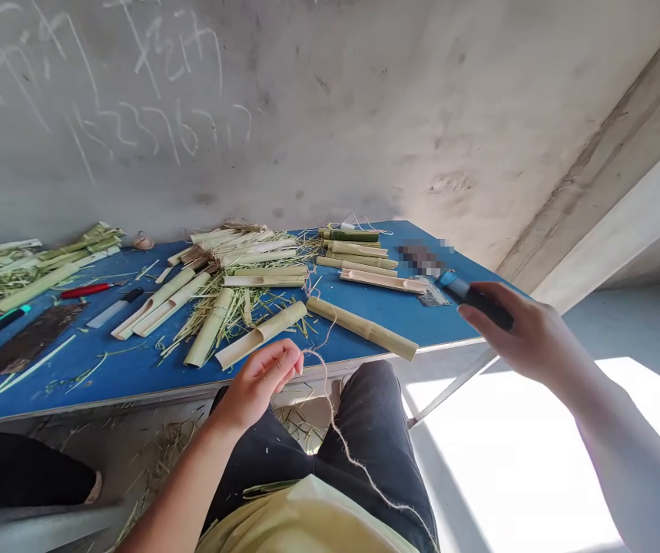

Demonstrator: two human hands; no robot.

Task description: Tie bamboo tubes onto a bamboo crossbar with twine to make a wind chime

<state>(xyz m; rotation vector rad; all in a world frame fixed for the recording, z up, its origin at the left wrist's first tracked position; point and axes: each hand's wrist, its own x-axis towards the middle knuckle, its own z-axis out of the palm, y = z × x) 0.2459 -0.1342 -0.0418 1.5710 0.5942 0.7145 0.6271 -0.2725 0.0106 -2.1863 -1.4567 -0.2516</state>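
My left hand [257, 384] is curled over a strand of jute twine [335, 415], which runs from the fingers down across my lap. Just beyond those fingers lies a split bamboo section [260, 334] on the blue table [134, 369], not visibly touching the hand. To its right is a bamboo tube with small holes [361, 328]. My right hand [514, 330] is raised past the table's right corner, gripping a black-handled tool [476, 299]. The tool's far end is hidden by a pixelated patch.
Several cut bamboo pieces [358, 261] and loose fibres cover the table's far side. At left lie green strips [47, 261], a red-handled tool [84, 290] and a dark saw blade [24, 342]. A chalk-marked concrete wall rises behind; dark trousers cover my knees below the table edge.
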